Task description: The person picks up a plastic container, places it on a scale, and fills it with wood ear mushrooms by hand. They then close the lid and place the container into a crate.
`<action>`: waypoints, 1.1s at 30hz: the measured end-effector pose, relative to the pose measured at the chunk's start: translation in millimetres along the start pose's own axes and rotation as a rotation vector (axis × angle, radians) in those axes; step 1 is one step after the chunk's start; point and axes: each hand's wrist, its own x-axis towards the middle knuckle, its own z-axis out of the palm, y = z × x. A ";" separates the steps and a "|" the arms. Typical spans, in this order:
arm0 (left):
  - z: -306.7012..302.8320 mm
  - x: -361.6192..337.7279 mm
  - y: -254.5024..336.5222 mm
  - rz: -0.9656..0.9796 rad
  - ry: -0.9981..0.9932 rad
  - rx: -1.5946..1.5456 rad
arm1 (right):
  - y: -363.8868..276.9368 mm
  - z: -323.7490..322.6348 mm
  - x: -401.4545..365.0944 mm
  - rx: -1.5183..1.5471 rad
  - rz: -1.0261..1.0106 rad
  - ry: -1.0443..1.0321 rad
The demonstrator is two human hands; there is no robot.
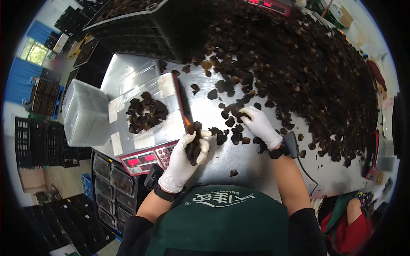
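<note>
My left hand (184, 160), in a white glove, grips a clump of dark dried fungus (194, 143) just right of the scale. My right hand (260, 126), also gloved, rests on the metal table (252, 166) with its fingertips pinching scattered fungus pieces (234, 113). A small pile of fungus (146, 113) lies on the platform of the weighing scale (171, 91), whose red display (143, 159) faces me. A huge heap of the same dark fungus (307, 64) covers the far right of the table.
Clear plastic boxes (83, 113) are stacked left of the scale, with more below the table (113, 183). Black crates (40, 141) line the floor at left. Another person in red (352, 222) sits at lower right. A second scale (373, 162) stands at the right edge.
</note>
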 end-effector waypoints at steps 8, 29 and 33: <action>-11.3 -38.0 17.0 0.279 0.082 0.390 | -80.6 -19.4 15.9 0.220 0.272 -0.039; -75.9 -15.1 129.6 0.924 0.454 1.995 | -147.4 44.4 73.1 -0.170 -0.356 0.219; -42.1 -16.8 112.2 1.169 0.662 1.940 | -19.2 29.0 16.3 -0.411 -0.114 0.062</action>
